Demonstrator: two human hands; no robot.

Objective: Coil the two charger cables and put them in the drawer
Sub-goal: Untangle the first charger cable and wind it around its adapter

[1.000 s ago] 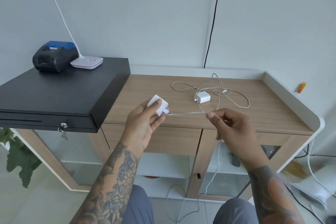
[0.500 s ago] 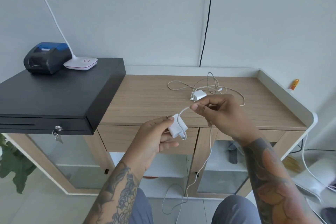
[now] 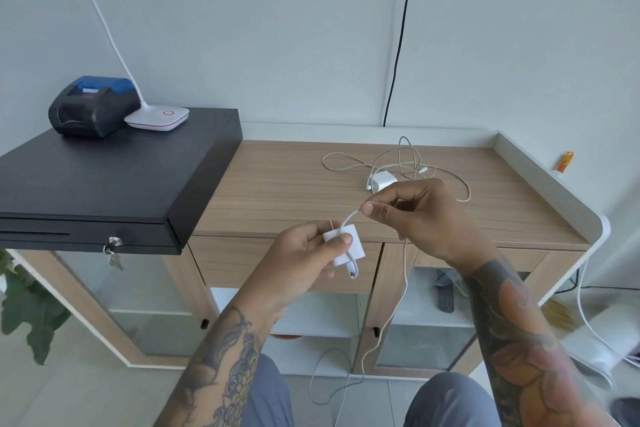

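Observation:
My left hand (image 3: 304, 253) grips a white charger block (image 3: 353, 248) in front of the wooden desk's front edge, thumb pressed on its face. Its white cable (image 3: 398, 305) loops over the block and rises to my right hand (image 3: 419, 215), which pinches it just above and to the right. From there the cable hangs down to the floor between my knees. A second white charger (image 3: 382, 180) lies on the desk top behind my right hand, with its cable (image 3: 346, 163) sprawled in loose loops around it. The wooden drawer (image 3: 242, 260) under the desk top is closed.
A black cash drawer (image 3: 104, 180) sits at the left of the desk, with a receipt printer (image 3: 91, 106) and a white lamp base (image 3: 157, 118) on it. A raised white rim (image 3: 540, 180) borders the desk's right side. A black cord (image 3: 398, 45) runs down the wall.
My left hand brought the charger block down and rightward in front of the desk edge. My right hand came in close above it, laying the formerly taut cable over the block.

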